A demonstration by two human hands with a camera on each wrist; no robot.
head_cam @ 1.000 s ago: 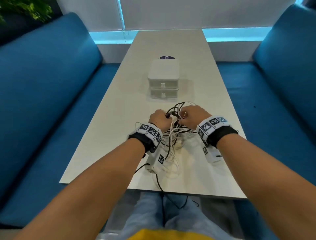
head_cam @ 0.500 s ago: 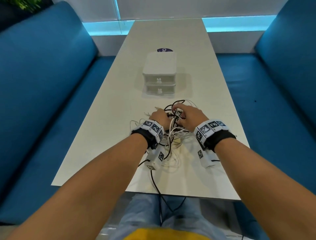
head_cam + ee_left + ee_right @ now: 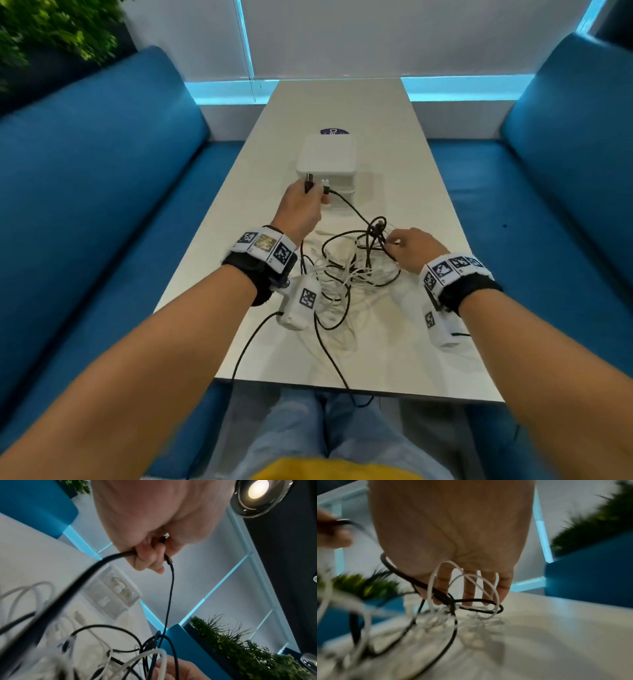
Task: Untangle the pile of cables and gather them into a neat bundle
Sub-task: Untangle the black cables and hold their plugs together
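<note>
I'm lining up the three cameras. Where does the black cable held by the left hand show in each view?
Head: black cable runs from the left hand, upper centre, down to the pile.
Left wrist: centre, hanging from the curled fingers.
Right wrist: blurred, far upper left.
Shared landmark: white table.

A white drawer box point(image 3: 326, 163) stands mid-table, blocking the centre line. A tangle of cables point(image 3: 349, 270) covers the near middle of the table point(image 3: 404, 144). Bare tabletop runs along both side edges and beyond the box to the far edge.
</note>
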